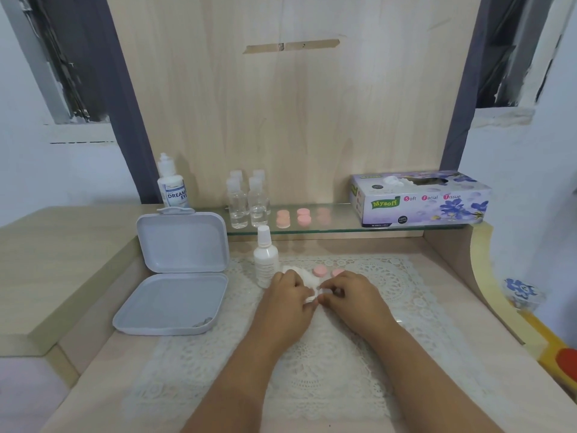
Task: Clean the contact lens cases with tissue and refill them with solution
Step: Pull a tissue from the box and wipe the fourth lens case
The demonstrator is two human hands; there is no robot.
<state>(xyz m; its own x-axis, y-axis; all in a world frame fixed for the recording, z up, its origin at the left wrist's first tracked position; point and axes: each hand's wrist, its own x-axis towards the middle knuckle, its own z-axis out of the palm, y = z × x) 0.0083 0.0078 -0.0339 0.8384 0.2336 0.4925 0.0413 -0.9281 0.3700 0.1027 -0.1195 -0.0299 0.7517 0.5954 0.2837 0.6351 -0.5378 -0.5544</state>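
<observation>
**A:** Start with the big things. What's in front of you?

**B:** Your desk (437,307) carries a lace mat (327,354), with a glass shelf (337,228) at the far edge. On the shelf's right end sits the tissue box (418,200). To the left an open grey storage box (178,276) stands with its lid up. At the far left is the Dream Eye solution bottle (171,185), then four small clear bottles (248,200) on the shelf, and a white bottle (265,260) on the mat just left of your hands.

**A:** And the hands?

**B:** Your left hand (288,300) has its fingers curled round a wad of tissue (307,284). Your right hand (349,296) pinches a small pale piece at its fingertips, pressed against the tissue. I judge it to be the contact lens case (324,290) being wiped, but it is mostly hidden.

**A:** Where's the rest of it?

**B:** Two pink caps (320,270) lie on the mat just beyond your hands. More pink cases (293,217) wait on the shelf.

**A:** How will it handle?

**B:** The case looks light, stiff and probably slick when wet, so keep your grip on its rim and let the tissue work inside the well. The tissue is soft and likely tears or sheds when damp. The caps could roll easily.
</observation>
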